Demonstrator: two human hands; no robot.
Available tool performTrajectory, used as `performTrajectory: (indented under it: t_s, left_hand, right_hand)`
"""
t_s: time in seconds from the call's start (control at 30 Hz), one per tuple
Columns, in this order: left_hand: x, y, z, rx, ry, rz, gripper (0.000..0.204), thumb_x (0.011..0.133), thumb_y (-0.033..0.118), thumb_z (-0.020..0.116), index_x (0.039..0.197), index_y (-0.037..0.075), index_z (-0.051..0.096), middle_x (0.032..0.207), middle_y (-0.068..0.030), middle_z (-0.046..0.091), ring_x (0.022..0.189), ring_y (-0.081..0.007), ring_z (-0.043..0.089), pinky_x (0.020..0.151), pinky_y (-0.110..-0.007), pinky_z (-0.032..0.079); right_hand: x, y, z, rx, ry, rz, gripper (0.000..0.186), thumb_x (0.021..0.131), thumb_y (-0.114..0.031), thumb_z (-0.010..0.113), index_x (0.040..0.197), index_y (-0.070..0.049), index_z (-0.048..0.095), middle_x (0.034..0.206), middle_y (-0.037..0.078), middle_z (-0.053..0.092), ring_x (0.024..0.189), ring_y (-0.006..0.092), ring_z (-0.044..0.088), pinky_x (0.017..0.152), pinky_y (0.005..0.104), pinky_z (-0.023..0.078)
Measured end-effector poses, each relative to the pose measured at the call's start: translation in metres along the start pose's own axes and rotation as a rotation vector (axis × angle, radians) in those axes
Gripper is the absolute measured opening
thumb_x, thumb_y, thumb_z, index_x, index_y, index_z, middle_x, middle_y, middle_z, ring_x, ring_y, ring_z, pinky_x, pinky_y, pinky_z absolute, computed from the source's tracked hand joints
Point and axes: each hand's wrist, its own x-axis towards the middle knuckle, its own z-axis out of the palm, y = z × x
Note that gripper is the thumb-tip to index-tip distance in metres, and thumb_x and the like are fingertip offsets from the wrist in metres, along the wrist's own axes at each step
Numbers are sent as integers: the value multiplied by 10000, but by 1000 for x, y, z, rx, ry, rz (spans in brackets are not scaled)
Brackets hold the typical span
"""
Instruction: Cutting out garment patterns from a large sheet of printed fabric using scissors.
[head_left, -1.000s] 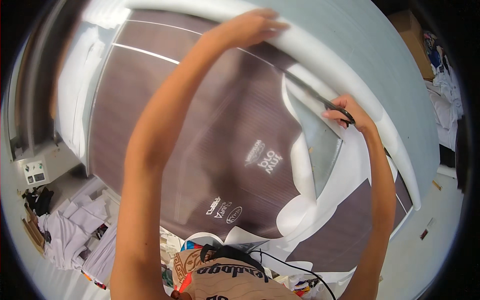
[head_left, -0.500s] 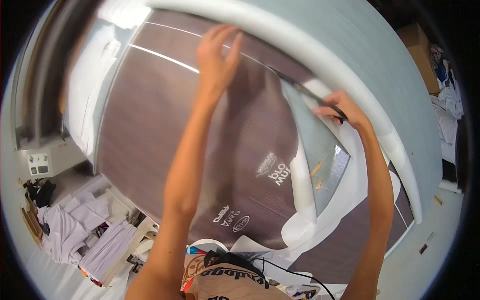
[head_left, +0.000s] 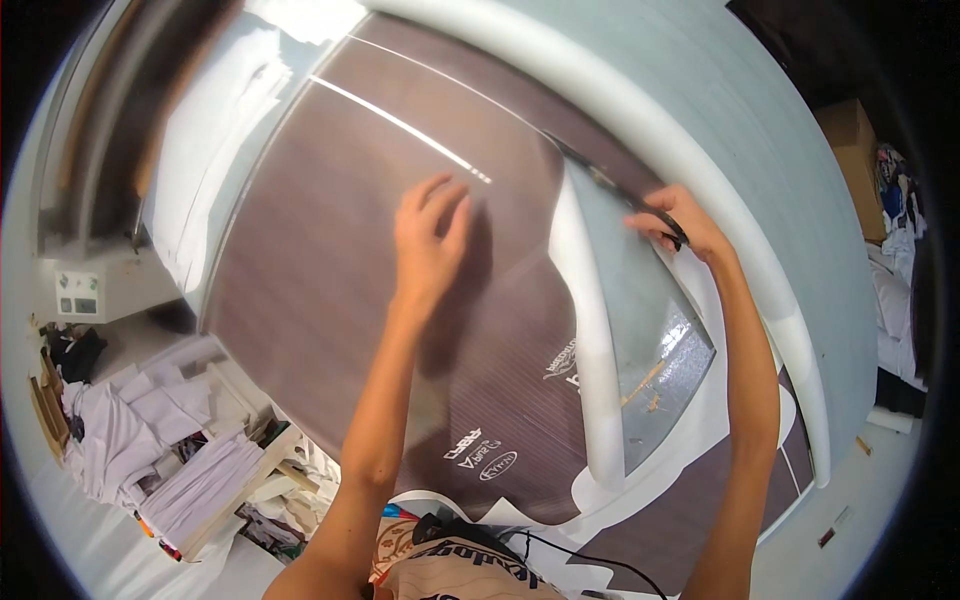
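Head view: left hand (head_left: 428,240) flat on brown sheet (head_left: 340,300); peeled white strip (head_left: 590,350) runs lengthwise.

The left hand (head_left: 430,235) has slid down the brown film (head_left: 330,330) from near the white rim (head_left: 700,170) to mid-panel. By the right hand (head_left: 675,222), the white backing (head_left: 590,340) has peeled wider.

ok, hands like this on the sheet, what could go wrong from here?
1. The left hand presses flat on the brown film while the right hand pinches a dark tool at the cut edge; a slip could gouge the film or run the cut off line.
2. The white backing is peeled and curled up; it might fold back onto the exposed glossy patch and crease.
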Motion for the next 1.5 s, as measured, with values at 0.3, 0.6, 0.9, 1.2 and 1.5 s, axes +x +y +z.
performTrajectory:
  t_s: [0.3, 0.6, 0.9, 1.2, 1.5]
  left_hand:
    - [-18, -7, -31, -16, 10, -20, 188, 877, 111, 707, 1050, 43, 732, 1235, -125, 642, 1172, -329, 582, 1013, -424, 451]
    - [22, -35, -22, 68, 29, 43, 265, 861, 145, 720, 1106, 43, 708, 1217, -150, 639, 1154, -346, 577, 991, -446, 447]
    - [70, -60, -32, 46, 65, 61, 295, 843, 162, 738, 1108, 35, 708, 1250, -158, 623, 1145, -341, 570, 995, -463, 424]
    - [66, -94, -66, 81, 116, 14, 294, 841, 165, 742, 1105, 40, 702, 1235, -159, 628, 1156, -346, 570, 979, -463, 436]
    - [50, -120, -112, 105, 112, -85, 253, 851, 159, 724, 1073, 40, 703, 1222, -158, 627, 1171, -345, 567, 997, -460, 432]
  right_hand:
    - [43, -43, 18, 11, 22, 13, 420, 811, -325, 822, 596, -81, 557, 534, -13, 517, 422, 65, 435, 420, 255, 296]
    - [94, -86, 40, 63, 8, -38, 437, 778, -358, 844, 599, -66, 573, 529, -14, 517, 396, 65, 414, 413, 249, 298]
    - [143, -126, 63, 101, 1, -53, 400, 821, -322, 811, 616, -90, 558, 517, -18, 496, 404, 70, 425, 402, 251, 293]
    - [190, -173, 83, 131, -14, -98, 392, 783, -336, 838, 625, -93, 573, 535, -35, 498, 417, 57, 423, 400, 243, 310]
    - [229, -223, 105, 102, -5, -145, 388, 786, -333, 841, 627, -96, 578, 542, -34, 505, 420, 59, 429, 396, 239, 313]
